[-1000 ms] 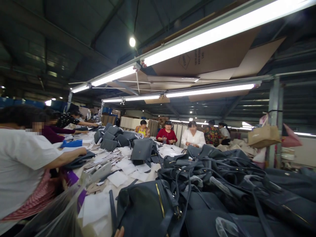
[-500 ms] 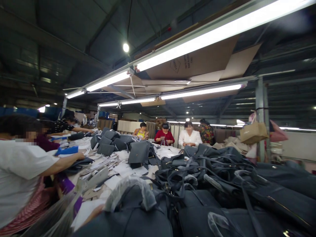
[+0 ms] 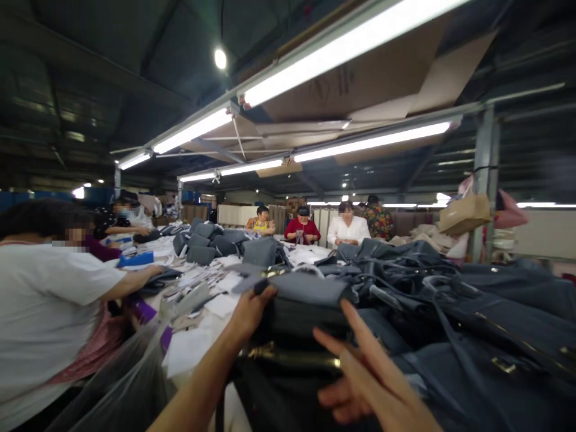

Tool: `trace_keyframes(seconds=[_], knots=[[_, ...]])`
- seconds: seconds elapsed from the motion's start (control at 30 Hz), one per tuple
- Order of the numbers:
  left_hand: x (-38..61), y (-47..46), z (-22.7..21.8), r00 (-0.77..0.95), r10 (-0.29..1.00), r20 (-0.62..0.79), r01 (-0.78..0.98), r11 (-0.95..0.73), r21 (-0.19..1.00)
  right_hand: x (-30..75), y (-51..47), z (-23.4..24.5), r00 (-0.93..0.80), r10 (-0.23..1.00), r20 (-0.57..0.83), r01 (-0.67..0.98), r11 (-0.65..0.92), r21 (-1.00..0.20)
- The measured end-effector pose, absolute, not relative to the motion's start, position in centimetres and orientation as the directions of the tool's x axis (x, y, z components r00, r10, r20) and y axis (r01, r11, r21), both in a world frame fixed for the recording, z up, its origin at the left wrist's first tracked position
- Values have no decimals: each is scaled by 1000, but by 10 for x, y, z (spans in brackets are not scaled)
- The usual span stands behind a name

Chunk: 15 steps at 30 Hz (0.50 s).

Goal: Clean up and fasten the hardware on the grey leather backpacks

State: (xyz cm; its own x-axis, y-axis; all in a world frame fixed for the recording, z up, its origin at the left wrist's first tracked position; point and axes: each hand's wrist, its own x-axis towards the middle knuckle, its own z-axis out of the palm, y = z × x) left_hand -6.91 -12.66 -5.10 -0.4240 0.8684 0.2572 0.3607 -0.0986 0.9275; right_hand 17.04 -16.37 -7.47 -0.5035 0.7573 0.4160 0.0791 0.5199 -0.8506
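Observation:
A dark grey bag [image 3: 299, 321] with gold-coloured zips is held up in front of me, its top panel tilted toward the camera. My left hand [image 3: 252, 309] is closed on the bag's upper left edge. At its right side my right hand [image 3: 366, 366] has its fingers spread apart, the fingertips at or near the bag; contact is hard to make out through the blur. The lower part of the bag runs out of the picture between my forearms.
Many similar dark bags [image 3: 477, 354] with straps are heaped on the right. White papers [image 3: 220, 303] and small grey pouches [image 3: 202, 255] cover the middle. A co-worker in a white shirt [image 3: 49, 300] leans in at left. Clear plastic [image 3: 121, 366] hangs nearby; lamps [image 3: 373, 141] hang above.
Both my hands have come into view, with a dark bag raised between them. The bag with the plastic-wrapped handle at the front is no longer seen there. The view has tilted down slightly.

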Motion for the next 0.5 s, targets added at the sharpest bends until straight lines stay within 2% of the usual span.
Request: trace_keyframes(seconds=[0.1,0.17,0.23,0.3,0.33,0.4,0.5], knots=[[-69,-100,-49,-355,911,208,316,-92,944,164,-134,-72,-427,865,264,11,296,-955],[-73,-80,-49,-350,920,174,315,-60,947,159,-120,-73,-381,895,233,-50,231,-972],[-78,-63,-50,-352,924,153,330,-30,944,156,-113,-75,-341,896,285,-65,280,-958],[-83,-50,-50,-352,925,142,355,-8,935,154,-111,-78,-299,861,411,32,440,-897],[-85,-45,-50,-352,925,141,370,-1,929,154,-112,-79,-300,815,497,121,549,-827],[-90,-37,-51,-352,925,145,401,9,916,153,-114,-79,-363,652,666,290,758,-584],[-94,-29,-53,-356,922,156,444,20,896,146,-114,-73,-494,396,774,395,895,-205]])
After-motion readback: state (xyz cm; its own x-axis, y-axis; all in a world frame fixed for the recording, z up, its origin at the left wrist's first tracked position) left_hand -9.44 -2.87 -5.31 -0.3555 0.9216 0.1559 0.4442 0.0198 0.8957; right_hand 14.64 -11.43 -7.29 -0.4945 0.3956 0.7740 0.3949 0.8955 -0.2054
